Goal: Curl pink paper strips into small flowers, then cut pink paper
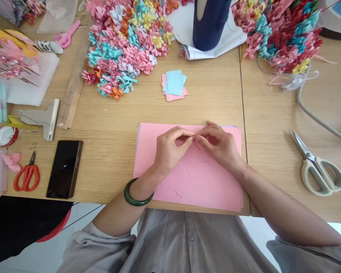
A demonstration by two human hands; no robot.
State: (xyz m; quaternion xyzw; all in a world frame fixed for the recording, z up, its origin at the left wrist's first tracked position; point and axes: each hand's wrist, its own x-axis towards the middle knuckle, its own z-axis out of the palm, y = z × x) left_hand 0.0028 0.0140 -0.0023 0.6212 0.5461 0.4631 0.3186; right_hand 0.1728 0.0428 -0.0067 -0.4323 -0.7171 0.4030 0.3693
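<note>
My left hand point(172, 148) and my right hand point(217, 144) meet above a stack of pink paper sheets point(193, 185), thumb and forefinger pinched together on each. A thin pink paper strip point(197, 145) shows just under the touching fingertips; most of it is hidden by the fingers. Several narrow slivers of pink paper point(184, 169) lie loose on the top sheet below the hands. Beyond the hands is a small pile of light blue and pink paper squares point(174, 83).
Scissors with cream handles point(319, 167) lie at right, near a grey cable point(315, 115). At left are a black phone point(64, 169), red-handled snips point(27, 176) and a metal clip point(47, 118). Curled paper pieces point(125, 49) heap at the back beside a dark blue cup point(208, 28).
</note>
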